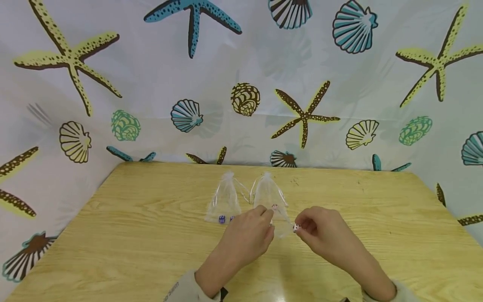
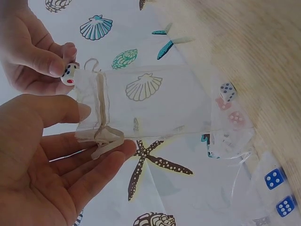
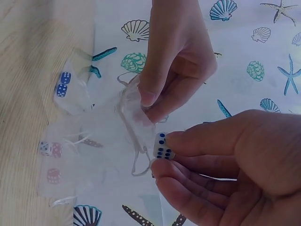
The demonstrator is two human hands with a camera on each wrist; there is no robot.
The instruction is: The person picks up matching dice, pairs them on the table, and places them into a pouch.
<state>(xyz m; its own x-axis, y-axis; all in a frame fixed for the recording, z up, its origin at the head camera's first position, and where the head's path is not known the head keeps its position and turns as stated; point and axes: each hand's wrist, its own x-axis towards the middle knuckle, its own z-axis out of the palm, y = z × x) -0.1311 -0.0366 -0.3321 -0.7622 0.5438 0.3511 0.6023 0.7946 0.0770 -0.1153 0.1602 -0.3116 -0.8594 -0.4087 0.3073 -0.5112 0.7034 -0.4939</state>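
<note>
My left hand (image 1: 247, 235) pinches the mouth of a sheer white drawstring bag (image 2: 160, 101), its fingers at the gathered edge and cord. My right hand (image 1: 332, 233) pinches a white die (image 3: 162, 147) with blue dots between thumb and fingertips, right beside the bag's mouth. A red dot shows on this die in the left wrist view. Through sheer fabric at the bag's far end appear another white die (image 2: 228, 92) with dark dots and two pinkish-red dice (image 2: 237, 118). Whether all of these lie inside the held bag, I cannot tell.
A second sheer bag (image 1: 225, 195) lies to the left on the wooden table (image 1: 151, 235), with two blue dice (image 1: 222, 219) at its bottom. Its cord loops towards the neighbouring bag. Behind the table hangs a white cloth (image 1: 226, 67) printed with shells and starfish.
</note>
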